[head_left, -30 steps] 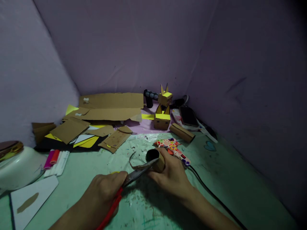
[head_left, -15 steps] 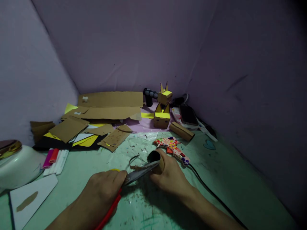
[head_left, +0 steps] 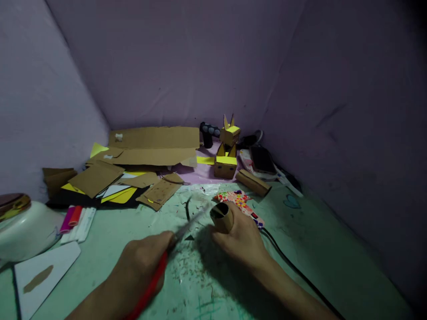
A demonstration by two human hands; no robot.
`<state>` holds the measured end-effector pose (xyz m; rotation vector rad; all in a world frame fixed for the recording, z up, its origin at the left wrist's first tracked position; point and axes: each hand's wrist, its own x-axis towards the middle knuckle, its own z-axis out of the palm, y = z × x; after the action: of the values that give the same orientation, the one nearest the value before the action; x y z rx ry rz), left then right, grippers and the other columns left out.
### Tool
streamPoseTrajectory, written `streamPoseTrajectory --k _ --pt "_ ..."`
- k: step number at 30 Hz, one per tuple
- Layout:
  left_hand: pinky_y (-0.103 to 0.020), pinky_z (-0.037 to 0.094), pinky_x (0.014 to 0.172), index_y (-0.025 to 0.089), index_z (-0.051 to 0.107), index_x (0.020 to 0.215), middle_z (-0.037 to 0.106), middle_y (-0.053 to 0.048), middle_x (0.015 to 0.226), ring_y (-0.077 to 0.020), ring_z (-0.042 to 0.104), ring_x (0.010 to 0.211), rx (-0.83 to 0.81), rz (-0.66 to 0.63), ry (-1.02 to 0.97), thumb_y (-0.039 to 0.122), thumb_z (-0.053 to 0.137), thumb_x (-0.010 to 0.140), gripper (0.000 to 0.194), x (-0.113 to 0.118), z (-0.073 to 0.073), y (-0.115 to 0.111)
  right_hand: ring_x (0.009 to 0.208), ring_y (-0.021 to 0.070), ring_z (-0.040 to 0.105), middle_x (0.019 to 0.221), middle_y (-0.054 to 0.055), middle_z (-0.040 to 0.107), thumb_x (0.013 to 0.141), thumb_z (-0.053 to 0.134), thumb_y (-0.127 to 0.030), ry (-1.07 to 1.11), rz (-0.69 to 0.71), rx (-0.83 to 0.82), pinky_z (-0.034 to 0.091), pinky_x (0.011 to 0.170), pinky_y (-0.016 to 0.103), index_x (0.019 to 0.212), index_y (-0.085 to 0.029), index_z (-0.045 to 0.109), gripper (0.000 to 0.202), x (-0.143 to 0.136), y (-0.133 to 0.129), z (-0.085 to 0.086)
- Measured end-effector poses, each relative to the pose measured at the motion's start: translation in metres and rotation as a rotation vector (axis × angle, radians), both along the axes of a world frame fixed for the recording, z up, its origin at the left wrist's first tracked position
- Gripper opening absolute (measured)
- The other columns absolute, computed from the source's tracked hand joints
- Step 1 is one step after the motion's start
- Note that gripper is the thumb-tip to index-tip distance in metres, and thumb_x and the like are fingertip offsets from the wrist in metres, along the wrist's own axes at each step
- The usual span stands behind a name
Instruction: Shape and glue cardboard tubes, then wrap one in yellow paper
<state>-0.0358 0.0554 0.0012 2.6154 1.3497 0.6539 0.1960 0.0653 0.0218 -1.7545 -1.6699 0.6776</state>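
My left hand [head_left: 143,262] is closed round red-handled scissors [head_left: 152,280]. Their blades, smeared by motion, point up and right toward a short brown cardboard tube [head_left: 224,220] but stand apart from it. My right hand [head_left: 245,242] grips that tube, its round open end facing up toward me. A thin dark curled strip [head_left: 187,209] is to the left of the tube, above the blade. Just behind the right hand lies a floral-patterned glue gun [head_left: 238,200], partly hidden by the fingers.
Cardboard pieces [head_left: 153,156] and yellow and white paper lie at the back left. Small cardboard boxes with ears [head_left: 225,168] stand at the back, near another cardboard tube [head_left: 253,183] and a phone [head_left: 262,160]. Markers [head_left: 77,224] lie left; a black cord [head_left: 293,266] runs right.
The scissor blades have come away from the tube's rim, and the curled strip hanging there has come off. My right hand has raised the tube slightly to the right.
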Motion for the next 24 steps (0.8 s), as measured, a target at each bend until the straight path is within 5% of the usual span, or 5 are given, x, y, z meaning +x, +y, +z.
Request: streamPoseTrajectory --k 5,8,19,22,24 --pt "-0.029 0.038 0.048 0.023 0.047 0.087 0.055 0.001 0.052 -0.0224 0.059 0.045 -0.038 0.573 0.176 0.037 0.033 0.093 0.022 -0.01 0.03 0.016 0.059 0.0147 0.048 0.065 -0.003 0.052 0.058 0.068 -0.02 0.447 0.221 -0.23 0.036 0.054 0.027 0.072 -0.022 0.047 0.026 0.001 0.001 0.008" --pt "-0.033 0.036 0.05 0.019 0.052 0.095 0.066 -0.009 0.063 -0.0338 0.067 0.06 -0.161 0.684 0.475 0.036 0.028 0.095 0.03 -0.016 0.043 0.022 0.062 0.0148 0.049 0.068 -0.003 0.054 0.054 0.072 -0.024 0.685 0.313 -0.302 0.038 0.056 0.028 0.078 -0.022 0.047 0.034 0.0 0.002 0.008" --pt "-0.052 0.048 0.08 0.009 0.058 0.121 0.062 -0.023 0.114 -0.0413 0.058 0.106 -0.207 0.556 0.288 0.03 0.044 0.082 0.046 -0.032 0.025 0.038 0.076 0.0204 0.053 0.087 0.002 0.057 0.056 0.082 -0.029 0.836 0.47 -0.073 0.042 0.069 0.035 0.089 -0.024 0.056 0.043 0.001 0.005 -0.008" --pt "-0.042 0.047 0.092 0.017 0.051 0.126 0.055 -0.015 0.13 -0.0307 0.054 0.117 -0.141 0.366 0.091 0.034 0.045 0.085 0.045 -0.008 0.023 0.021 0.109 0.0296 0.051 0.116 0.008 0.054 0.058 0.083 -0.033 0.785 0.472 0.027 0.038 0.093 0.043 0.095 -0.025 0.058 0.045 -0.004 0.001 -0.009" --pt "-0.04 0.05 0.087 0.023 0.043 0.129 0.055 -0.012 0.13 -0.0284 0.058 0.111 -0.255 0.073 -0.168 0.029 0.057 0.077 0.054 0.018 0.018 0.005 0.118 0.0318 0.048 0.128 0.01 0.048 0.06 0.082 -0.038 0.819 0.475 0.039 0.035 0.098 0.045 0.098 -0.024 0.058 0.047 -0.012 -0.007 -0.01"
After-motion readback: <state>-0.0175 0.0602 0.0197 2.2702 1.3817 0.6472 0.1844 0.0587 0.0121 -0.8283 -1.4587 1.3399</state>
